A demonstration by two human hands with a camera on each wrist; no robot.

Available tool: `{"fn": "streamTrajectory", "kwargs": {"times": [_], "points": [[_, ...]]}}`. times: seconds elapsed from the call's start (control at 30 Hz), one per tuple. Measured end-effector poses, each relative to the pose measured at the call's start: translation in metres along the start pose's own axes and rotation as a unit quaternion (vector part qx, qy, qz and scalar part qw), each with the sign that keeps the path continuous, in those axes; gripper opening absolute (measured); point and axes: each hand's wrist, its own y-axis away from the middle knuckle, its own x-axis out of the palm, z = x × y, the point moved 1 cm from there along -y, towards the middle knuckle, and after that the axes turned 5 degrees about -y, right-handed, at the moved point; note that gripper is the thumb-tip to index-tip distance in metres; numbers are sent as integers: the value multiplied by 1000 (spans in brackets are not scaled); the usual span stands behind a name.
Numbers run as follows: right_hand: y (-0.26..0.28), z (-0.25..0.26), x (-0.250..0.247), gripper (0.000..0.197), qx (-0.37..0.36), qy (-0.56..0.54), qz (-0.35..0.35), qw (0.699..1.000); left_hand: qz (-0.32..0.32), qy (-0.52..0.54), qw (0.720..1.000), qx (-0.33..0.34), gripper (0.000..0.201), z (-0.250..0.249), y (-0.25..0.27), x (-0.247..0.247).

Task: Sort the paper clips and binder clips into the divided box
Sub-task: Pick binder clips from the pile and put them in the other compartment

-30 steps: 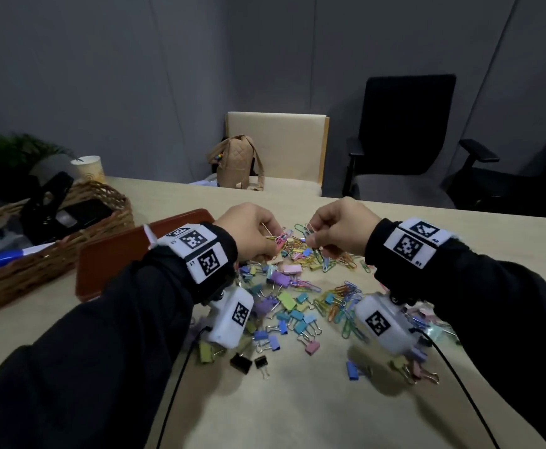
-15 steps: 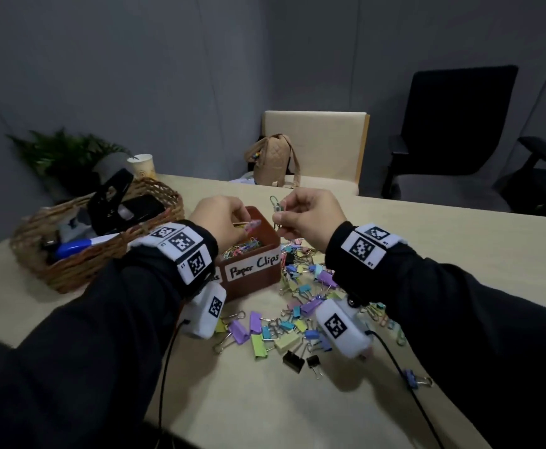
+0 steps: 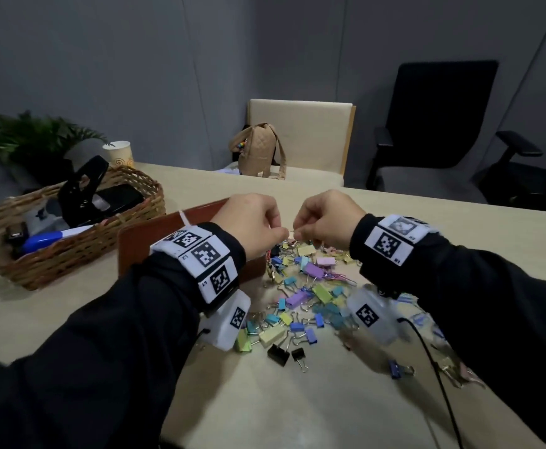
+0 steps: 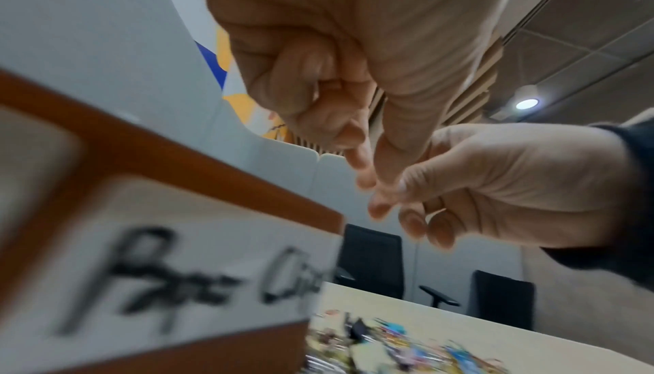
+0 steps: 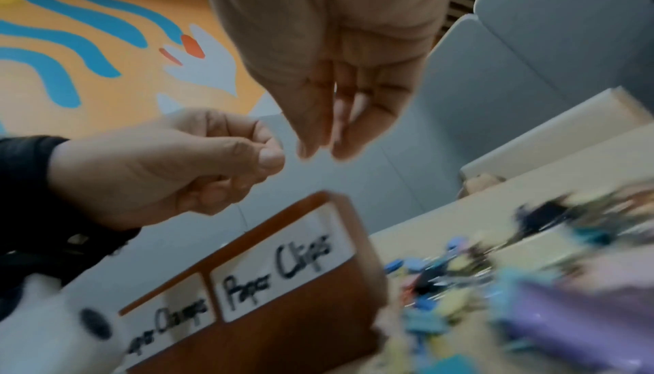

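The brown divided box stands left of centre, largely behind my left forearm; its labels read "Paper Clips" and "Paper Clamps". A heap of pastel binder clips and coloured paper clips lies just right of the box. My left hand and right hand hover over the heap's far edge, fingertips nearly touching. Both have curled fingers and pinch a thin wire paper clip between them. The wrist views are too blurred to show the clip.
A wicker basket with a pen and black items sits at the left, a paper cup behind it. Two black binder clips lie near the front. A tan bag rests on a beige chair beyond the table.
Both hands have come from above the box's paper-clip compartment to the heap's far edge and drawn closer together. The pink and green clips they held up are no longer visible.
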Motion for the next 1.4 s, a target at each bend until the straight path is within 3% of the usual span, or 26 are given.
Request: {"fn": "streamTrajectory", "kwargs": {"times": [0.1,0.2,0.33,0.47,0.6,0.83,1.0,1.2,1.3,1.4], "points": [[15,-22,-21,12,49,134,50,988,48,-15,998,26,16,-20,-6,15],[25,-39,-31,14,74,262,94,958,89,-21,995,44,15,-35,-9,29],[35,-57,-28,22,86,347,142,923,152,-28,985,82,10,-53,-6,51],[38,-65,-20,25,82,369,162,912,200,-53,972,111,18,-65,-5,71],[36,-68,-18,15,72,391,164,903,199,-78,970,119,22,-73,-11,79],[47,-62,-68,6,114,277,76,951,241,-157,949,128,27,-81,-23,85],[62,-87,-107,9,192,355,70,912,262,-188,937,137,24,-86,-28,91],[75,-113,-120,9,231,348,57,907,281,-204,925,155,18,-92,-30,100],[75,-119,-123,9,229,345,65,908,293,-221,917,158,15,-96,-32,100],[77,-119,-124,9,182,332,52,924,301,-234,912,152,18,-101,-31,97]]}}
